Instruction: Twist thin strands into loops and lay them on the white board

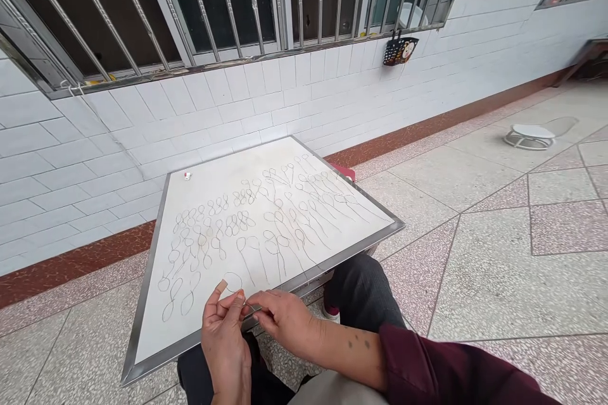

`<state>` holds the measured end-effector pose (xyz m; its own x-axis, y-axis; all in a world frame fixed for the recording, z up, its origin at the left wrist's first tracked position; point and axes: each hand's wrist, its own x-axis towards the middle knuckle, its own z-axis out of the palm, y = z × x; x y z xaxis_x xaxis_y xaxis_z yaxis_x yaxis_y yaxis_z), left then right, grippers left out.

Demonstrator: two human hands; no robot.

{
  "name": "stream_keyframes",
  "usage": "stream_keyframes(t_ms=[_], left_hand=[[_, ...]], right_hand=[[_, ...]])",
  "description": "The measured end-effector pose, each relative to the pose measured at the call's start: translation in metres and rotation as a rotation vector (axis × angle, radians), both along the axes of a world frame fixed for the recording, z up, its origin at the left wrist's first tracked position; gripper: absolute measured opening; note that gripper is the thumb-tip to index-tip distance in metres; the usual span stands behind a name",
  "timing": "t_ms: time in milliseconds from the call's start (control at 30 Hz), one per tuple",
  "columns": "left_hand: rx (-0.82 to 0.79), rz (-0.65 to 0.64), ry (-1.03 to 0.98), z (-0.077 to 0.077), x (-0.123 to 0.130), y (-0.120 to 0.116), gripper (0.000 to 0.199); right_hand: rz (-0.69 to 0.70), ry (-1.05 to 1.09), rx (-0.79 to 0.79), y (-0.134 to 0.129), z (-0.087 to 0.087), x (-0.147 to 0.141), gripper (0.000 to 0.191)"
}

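Note:
A thin wire with a round loop (234, 274) is held over the near edge of a white table (237, 158) with a metal rim. My left hand (225, 323) pinches it between thumb and fingers; one fingertip wears a tan wrap. Close beside it on the right, my right hand (285, 316) has its thumb and fingers closed on the same wire. Several looped wires (241, 243) lie in rows on the table, some with one loop and a long tail, others with loops at both ends.
A small white object (187, 176) lies near the table's far left corner. Beyond the table stands a tiled wall (280, 98) with barred windows and a hanging dark basket (400, 50). A low stool (529, 137) is on the floor at right. My knee is under the near edge.

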<state>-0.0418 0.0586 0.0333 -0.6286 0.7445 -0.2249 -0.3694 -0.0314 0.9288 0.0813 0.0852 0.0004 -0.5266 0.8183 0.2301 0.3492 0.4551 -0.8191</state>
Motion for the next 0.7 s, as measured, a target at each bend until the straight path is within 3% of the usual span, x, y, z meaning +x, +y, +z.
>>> stream_keyframes(t_ms=[367,700], left_hand=[[-0.016,0.029,-0.038,-0.004,0.001,0.002,0.054],[-0.033,-0.117,-0.002,-0.006,0.004,0.011,0.058]], right_hand=[[-0.039,-0.089,0.042,0.005,-0.008,0.000,0.011],[-0.111,-0.077,0.055,0.015,-0.005,0.014,0.013]])
